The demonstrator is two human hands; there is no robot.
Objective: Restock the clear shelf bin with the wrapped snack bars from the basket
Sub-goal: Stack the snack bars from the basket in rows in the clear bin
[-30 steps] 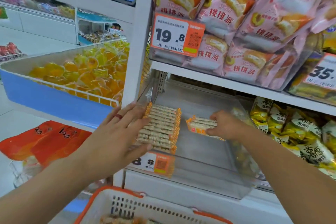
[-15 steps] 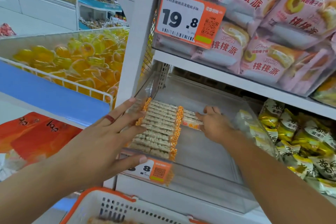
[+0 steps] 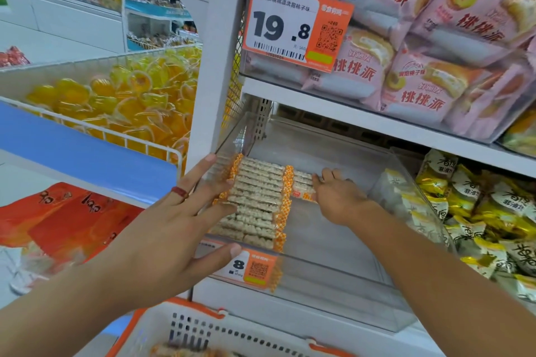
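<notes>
A clear, open-topped plastic shelf bin [image 3: 333, 278] sits on the lower white shelf, its front wall carrying an orange and white price label [image 3: 252, 269]. Along the bin's left side lies a neat row of wrapped snack bars [image 3: 255, 200], pale and knobbly with orange checked wrapper ends, stacked from the near wall towards the far end. The left hand [image 3: 162, 235], with a red ring on one finger, is spread wide with straight fingers: the fingertips lie against the left ends of the row at the bin's left wall, and the thumb rests on the near rim just beside the price label. It grips nothing. The right hand [image 3: 336, 197] reaches into the bin from the right, fingers curled round a small bundle of the same wrapped bars [image 3: 303, 187], held just right of the row's far part and touching its orange ends. The rest of the bin floor, to the right and near, is bare plastic. At the bottom edge, a white perforated basket with an orange rim [image 3: 203, 330] holds more bars, blurred. Pink pastry packets [image 3: 435, 38] fill the shelf above, behind a large orange price tag [image 3: 293, 23] reading 19.8. Yellow-green snack bags [image 3: 478, 211] lie right of the bin.
</notes>
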